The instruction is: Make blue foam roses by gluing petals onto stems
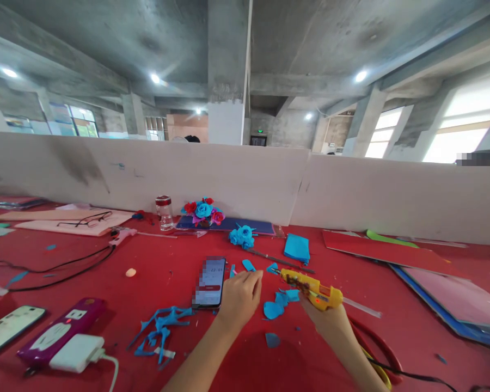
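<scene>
My right hand (324, 318) is wrapped round a yellow hot glue gun (310, 286), whose nozzle points left and whose clear glue stick (363, 306) sticks out of the back. Close to the nozzle tip is a small blue paper piece (272, 268). My left hand (240, 294) is closed, knuckles up, just left of the nozzle; its fingertips are hidden, so what they hold cannot be made out. Another blue petal (248, 265) shows just beyond its knuckles. Between my hands lie several loose blue petals (273, 309). A phone (210, 283) lies beside my left hand.
Blue paper flowers (242, 237) and a folded blue stack (296, 248) lie farther back. Behind them stand a colourful bouquet (204, 211) and a glass jar (164, 213). Blue scraps (161, 329), a purple power strip (61, 332) and scissors (375, 348) lie nearer me.
</scene>
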Available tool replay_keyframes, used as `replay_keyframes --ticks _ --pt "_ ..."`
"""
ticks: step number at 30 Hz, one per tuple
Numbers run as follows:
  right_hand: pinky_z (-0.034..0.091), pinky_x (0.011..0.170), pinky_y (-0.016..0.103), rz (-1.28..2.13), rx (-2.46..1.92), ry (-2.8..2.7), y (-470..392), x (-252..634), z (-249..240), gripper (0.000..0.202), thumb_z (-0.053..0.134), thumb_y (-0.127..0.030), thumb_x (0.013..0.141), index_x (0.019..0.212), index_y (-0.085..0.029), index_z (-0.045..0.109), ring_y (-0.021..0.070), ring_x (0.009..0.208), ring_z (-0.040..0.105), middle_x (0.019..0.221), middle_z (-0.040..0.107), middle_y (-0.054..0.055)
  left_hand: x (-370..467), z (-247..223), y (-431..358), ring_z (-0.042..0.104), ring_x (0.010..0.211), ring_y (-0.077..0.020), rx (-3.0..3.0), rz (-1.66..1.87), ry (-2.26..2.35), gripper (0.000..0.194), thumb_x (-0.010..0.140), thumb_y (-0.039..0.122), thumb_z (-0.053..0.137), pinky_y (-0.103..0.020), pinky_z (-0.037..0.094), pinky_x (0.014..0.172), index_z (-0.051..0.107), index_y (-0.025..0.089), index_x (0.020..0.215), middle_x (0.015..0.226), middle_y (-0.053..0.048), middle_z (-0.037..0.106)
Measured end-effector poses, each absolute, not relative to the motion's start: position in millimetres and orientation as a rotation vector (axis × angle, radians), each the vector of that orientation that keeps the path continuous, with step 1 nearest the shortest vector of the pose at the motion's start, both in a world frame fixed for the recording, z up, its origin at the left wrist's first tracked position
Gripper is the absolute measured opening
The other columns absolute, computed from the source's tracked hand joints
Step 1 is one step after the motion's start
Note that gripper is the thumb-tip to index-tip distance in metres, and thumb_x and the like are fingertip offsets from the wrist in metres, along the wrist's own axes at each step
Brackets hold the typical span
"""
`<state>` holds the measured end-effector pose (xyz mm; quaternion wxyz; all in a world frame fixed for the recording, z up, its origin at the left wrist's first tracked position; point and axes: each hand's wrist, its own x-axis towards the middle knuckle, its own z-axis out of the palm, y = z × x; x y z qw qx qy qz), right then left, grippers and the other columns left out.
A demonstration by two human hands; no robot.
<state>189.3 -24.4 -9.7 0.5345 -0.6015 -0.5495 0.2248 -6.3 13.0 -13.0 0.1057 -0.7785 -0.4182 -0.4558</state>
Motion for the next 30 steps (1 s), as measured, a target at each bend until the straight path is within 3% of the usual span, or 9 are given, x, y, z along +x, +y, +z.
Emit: replay_keyframes --ticks 10,17,22,26,30 --pt "0.051 0.059 0.027 0.466 -1.497 -1.349 -24.1 186.5 -17.8 0.024 0.056 -0.031 0.063 0.079 -0.016 0.066 0.0218 0.069 0.063 0.075 0.069 0.006 -6.7 -14.3 13.5 0.064 0.068 -0.0163 -2.322 -1.263 -1.223 0.020 0.083 0.015 0.045 -0.028 0.050 0.069 0.061 0.019 0.093 0.074 -0.004 0.069" --pt "0.046 0.047 0.025 0.448 -1.619 -1.321 -27.5 183.0 -10.9 0.020 0.054 -0.030 0.059 0.070 -0.015 0.063 0.0197 0.056 0.060 0.059 0.065 0.003 -6.2 -10.5 9.2 0.065 0.070 -0.0166 -2.350 -1.223 -1.216 0.021 0.082 0.012 0.044 -0.028 0.051 0.071 0.061 0.018 0.093 0.077 -0.005 0.069" --pt "0.048 0.055 0.026 0.453 -1.494 -1.320 -29.4 180.4 -9.4 0.024 0.056 -0.030 0.060 0.078 -0.016 0.064 0.0209 0.065 0.062 0.069 0.068 0.003 -5.7 -9.1 9.2 0.065 0.069 -0.0169 -2.345 -1.200 -1.227 0.022 0.082 0.012 0.044 -0.026 0.050 0.065 0.062 0.018 0.092 0.077 -0.005 0.070" --pt "0.047 0.051 0.026 0.405 -1.532 -1.307 -28.9 183.9 -13.6 0.019 0.056 -0.030 0.061 0.072 -0.017 0.064 0.0200 0.059 0.060 0.062 0.065 0.002 -5.3 -10.3 9.9 0.065 0.068 -0.0173 -2.326 -1.204 -1.231 0.022 0.082 0.013 0.044 -0.026 0.049 0.065 0.062 0.018 0.093 0.076 -0.005 0.070" --pt "0.048 0.056 0.026 0.433 -1.476 -1.319 -31.3 185.4 -13.8 0.022 0.054 -0.028 0.063 0.078 -0.017 0.064 0.0198 0.064 0.060 0.069 0.066 0.002 -5.6 -10.8 9.4 0.064 0.068 -0.0173 -2.322 -1.226 -1.256 0.021 0.083 0.014 0.045 -0.025 0.048 0.062 0.062 0.019 0.093 0.076 -0.005 0.070"
